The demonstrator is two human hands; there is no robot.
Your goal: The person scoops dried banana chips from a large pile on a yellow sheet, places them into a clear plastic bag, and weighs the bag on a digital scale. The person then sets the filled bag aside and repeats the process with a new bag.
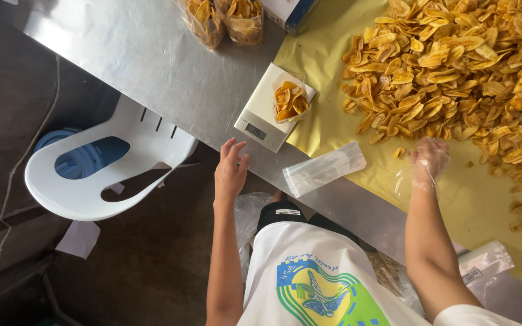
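Hovering over the yellow sheet [333,54], the right hand [429,162] wears a thin clear glove and looks loosely open, fingers blurred, grasping nothing that can be made out; it sits at the near edge of the big heap of banana chips [454,66], with one loose chip [399,152] just beside it on the left. The left hand [231,172] is bare and released, fingers spread and pointing up toward the small white scale [260,124], close below it but not touching. On the scale stands a clear bag of chips [290,101], mouth open upward, partly filled. Between the two hands lies a stack of empty clear bags [324,169] flat on the steel table [152,54], its long axis running left to right and tilted slightly up toward the right, one short end near each hand. The left hand is nearer the scale and the filled bag; the right is nearer the heap. A white plastic chair [92,181] stands left of the table, and two filled bags [225,21] rest at the far edge
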